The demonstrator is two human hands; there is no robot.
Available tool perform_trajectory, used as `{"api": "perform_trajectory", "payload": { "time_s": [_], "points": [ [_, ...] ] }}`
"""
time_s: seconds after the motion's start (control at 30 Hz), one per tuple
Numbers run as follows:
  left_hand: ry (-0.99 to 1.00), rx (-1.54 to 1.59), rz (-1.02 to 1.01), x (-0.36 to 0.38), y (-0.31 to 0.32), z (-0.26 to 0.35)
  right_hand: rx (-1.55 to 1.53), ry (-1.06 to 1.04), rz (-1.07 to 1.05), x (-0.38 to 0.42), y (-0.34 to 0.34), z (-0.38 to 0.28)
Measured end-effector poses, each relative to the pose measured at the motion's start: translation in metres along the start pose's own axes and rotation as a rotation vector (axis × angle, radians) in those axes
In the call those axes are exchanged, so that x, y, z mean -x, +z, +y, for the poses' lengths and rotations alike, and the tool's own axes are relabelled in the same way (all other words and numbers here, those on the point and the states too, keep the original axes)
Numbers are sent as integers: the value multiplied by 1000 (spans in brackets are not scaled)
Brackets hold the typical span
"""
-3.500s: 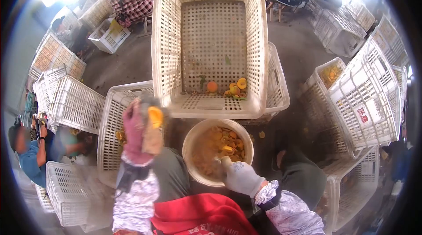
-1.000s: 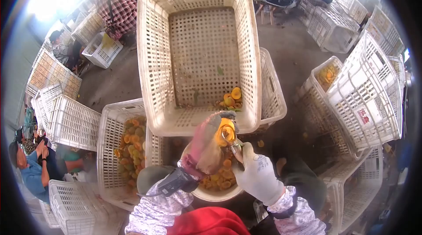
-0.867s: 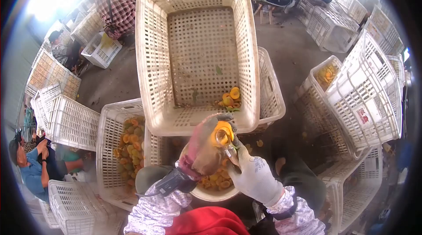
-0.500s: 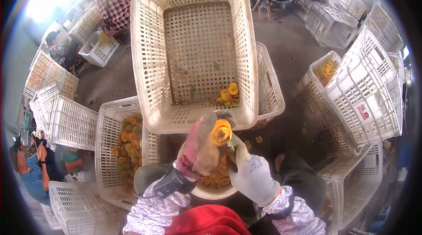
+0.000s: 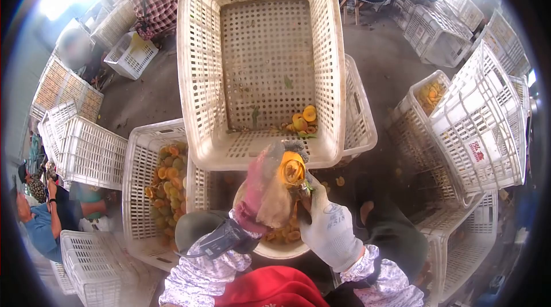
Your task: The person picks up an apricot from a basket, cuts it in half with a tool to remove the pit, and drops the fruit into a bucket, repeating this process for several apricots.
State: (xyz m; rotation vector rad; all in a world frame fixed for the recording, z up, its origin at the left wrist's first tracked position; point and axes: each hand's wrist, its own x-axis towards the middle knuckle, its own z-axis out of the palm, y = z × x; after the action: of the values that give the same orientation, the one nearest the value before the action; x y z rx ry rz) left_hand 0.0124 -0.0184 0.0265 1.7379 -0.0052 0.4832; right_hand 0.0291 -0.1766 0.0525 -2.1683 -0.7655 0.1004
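My left hand (image 5: 270, 189), in a dirty pink and grey glove, holds an orange fruit (image 5: 291, 169) with its pit side facing up. In a white glove, my right hand (image 5: 330, 224) is closed at the fruit's lower right around a small tool, mostly hidden by the fingers. Beneath both hands is a pale bucket (image 5: 280, 254) with cut fruit pieces inside. Just beyond them, a large white crate (image 5: 261, 160) is tilted toward me, with a few fruits (image 5: 304, 120) and leaves in its near right corner.
A white crate of fruit (image 5: 166, 189) stands at my left. Stacked crates (image 5: 473, 140) rise on the right, one holding fruit. A person in blue (image 5: 43, 224) sits at far left; a person in a checked shirt (image 5: 158, 0) is at back left.
The view has shifted slightly, so the large crate appears a little further right. Both hands stay at the fruit, which has turned slightly. The person at far left has moved an arm.
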Motion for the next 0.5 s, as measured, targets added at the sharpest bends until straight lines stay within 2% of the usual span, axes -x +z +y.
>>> {"api": "perform_trajectory", "payload": {
  "time_s": [0.03, 0.1, 0.17, 0.23, 0.3, 0.33, 0.47, 0.5],
  "points": [
    [-1, 1, 0, -4, 2, 4, 4, 7, -6, 0, 0, 0],
    [162, -192, 28, -16, 7, 20, -5, 6, -1, 2, 4, 3],
    [91, -83, 98, -14, 17, 27, -16, 7, 3, 2, 2, 2],
    [22, 29, 171, -11, 19, 19, 2, 140, -116, -2, -9, -5],
    [272, -352, 243, -21, 18, 15, 17, 106, -96, -2, -9, -6],
    [198, -289, 136, -13, 16, 23, 24, 80, -71, -2, -9, -6],
    [231, -330, 199, -12, 19, 24, 25, 13, -44, 2, 2, 1],
    [72, -86, 215, -13, 20, 29, 35, -1, -34, 1, 2, 1]
  ]
}}
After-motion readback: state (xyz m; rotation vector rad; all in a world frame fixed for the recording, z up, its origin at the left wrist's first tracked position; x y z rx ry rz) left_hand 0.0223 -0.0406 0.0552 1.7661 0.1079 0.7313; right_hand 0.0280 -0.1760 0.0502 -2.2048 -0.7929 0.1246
